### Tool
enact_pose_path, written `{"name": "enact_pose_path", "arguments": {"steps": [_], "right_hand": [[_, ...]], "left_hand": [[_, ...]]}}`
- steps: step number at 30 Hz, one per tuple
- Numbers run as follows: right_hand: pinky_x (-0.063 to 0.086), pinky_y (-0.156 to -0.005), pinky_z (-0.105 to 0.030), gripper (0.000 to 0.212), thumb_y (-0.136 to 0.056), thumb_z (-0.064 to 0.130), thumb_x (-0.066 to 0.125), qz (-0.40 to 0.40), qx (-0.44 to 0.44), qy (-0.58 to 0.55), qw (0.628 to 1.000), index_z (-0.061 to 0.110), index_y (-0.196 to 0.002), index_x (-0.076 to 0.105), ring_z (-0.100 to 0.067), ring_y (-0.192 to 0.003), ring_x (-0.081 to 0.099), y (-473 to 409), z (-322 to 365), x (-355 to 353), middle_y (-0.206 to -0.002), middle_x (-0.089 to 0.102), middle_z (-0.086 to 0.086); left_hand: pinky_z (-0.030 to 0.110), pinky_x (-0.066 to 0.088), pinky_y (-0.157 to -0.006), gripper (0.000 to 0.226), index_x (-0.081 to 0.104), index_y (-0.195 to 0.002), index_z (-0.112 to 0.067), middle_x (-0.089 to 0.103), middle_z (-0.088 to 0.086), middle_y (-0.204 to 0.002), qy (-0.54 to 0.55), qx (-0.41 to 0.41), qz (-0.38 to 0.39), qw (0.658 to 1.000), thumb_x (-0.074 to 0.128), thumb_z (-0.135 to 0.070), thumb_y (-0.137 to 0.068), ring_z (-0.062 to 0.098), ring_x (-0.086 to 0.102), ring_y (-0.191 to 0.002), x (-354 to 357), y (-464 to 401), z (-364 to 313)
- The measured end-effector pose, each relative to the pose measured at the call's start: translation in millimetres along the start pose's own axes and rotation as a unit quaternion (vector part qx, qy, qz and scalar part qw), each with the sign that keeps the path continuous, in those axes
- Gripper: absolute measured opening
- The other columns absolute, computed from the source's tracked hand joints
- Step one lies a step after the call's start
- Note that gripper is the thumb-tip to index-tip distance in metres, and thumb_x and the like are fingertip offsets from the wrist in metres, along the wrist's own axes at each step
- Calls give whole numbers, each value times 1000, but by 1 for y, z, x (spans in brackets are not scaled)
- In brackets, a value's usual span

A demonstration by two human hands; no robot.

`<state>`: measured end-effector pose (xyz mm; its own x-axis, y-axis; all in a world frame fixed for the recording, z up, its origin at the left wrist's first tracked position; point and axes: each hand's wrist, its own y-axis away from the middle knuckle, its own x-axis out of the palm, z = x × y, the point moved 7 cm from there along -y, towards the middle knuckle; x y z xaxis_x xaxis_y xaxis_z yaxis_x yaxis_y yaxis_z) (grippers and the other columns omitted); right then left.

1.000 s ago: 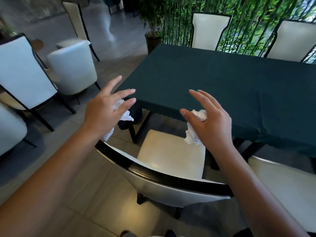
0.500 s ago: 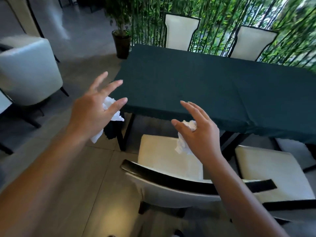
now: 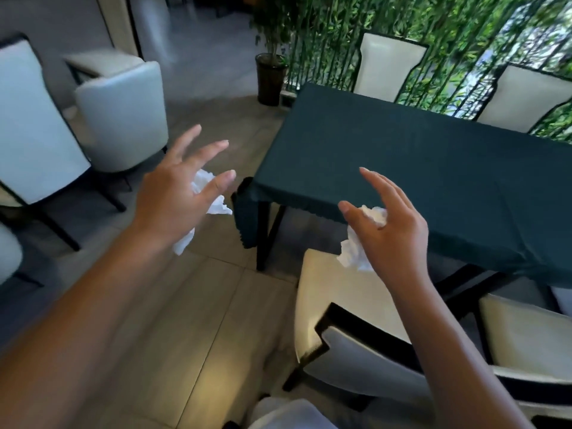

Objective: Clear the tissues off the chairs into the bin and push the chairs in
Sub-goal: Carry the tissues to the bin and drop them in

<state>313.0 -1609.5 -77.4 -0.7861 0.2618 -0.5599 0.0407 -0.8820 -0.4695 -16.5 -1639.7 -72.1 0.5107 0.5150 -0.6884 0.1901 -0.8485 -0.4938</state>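
My left hand (image 3: 176,196) is raised over the tiled floor with a crumpled white tissue (image 3: 213,205) held under its palm, fingers spread. My right hand (image 3: 393,227) hovers above a cream chair and pinches another crumpled white tissue (image 3: 356,252). That cream chair (image 3: 334,305), black-framed, stands pulled out from the dark green table (image 3: 418,168), its seat bare. A second cream chair (image 3: 526,332) is at the right. No bin is in view.
Two white-backed chairs (image 3: 387,66) stand on the table's far side before a bamboo screen. A potted plant (image 3: 270,78) is at the table's far left corner. Pale armchairs (image 3: 123,116) and a white-backed chair (image 3: 34,131) fill the left.
The view has swung left, so the table and chairs sit further right. Both hands stay raised, each still holding its tissue.
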Motion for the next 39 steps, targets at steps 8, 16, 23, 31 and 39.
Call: {"name": "enact_pose_path", "arguments": {"steps": [8,16,23,31,39], "right_hand": [[33,-80,2,54,-90,57,65,42,-71,58,995,34,-138,61,18,-108,40,-26,25,103,-148,56,9],[45,-90,-22,54,-89,50,72,89,-41,11,995,34,-140,62,5,-116,52,-100,23,178,-151,53,8],[41,-81,-16,53,-88,53,72,72,-12,18,997,39,-138,61,12,-107,46,-153,11,220,-150,53,14],[32,-86,6,54,-86,63,63,17,5,47,999,41,-136,61,22,-111,42,-222,25,289,-147,54,16],[29,-86,8,56,-87,64,63,-8,52,98,994,40,-137,61,18,-111,42,-275,56,363,-148,54,16]], "left_hand": [[30,42,-97,44,60,-136,-44,34,-14,-163,-10,-31,-27,999,59,-60,-96,3,46,-134,5,-29,80],[37,46,-96,48,57,-138,-45,35,-13,-162,-42,-29,-8,999,54,-66,-95,4,44,-132,24,-114,131],[30,42,-93,48,62,-137,-40,35,-11,-162,-31,-14,13,999,56,-62,-94,6,46,-132,49,-186,163],[32,40,-100,49,60,-138,-42,32,-14,-164,34,11,48,998,55,-62,-93,2,39,-138,77,-274,241],[32,43,-92,47,60,-137,-45,32,-17,-163,75,34,95,992,56,-62,-93,13,55,-130,93,-376,324]]}}
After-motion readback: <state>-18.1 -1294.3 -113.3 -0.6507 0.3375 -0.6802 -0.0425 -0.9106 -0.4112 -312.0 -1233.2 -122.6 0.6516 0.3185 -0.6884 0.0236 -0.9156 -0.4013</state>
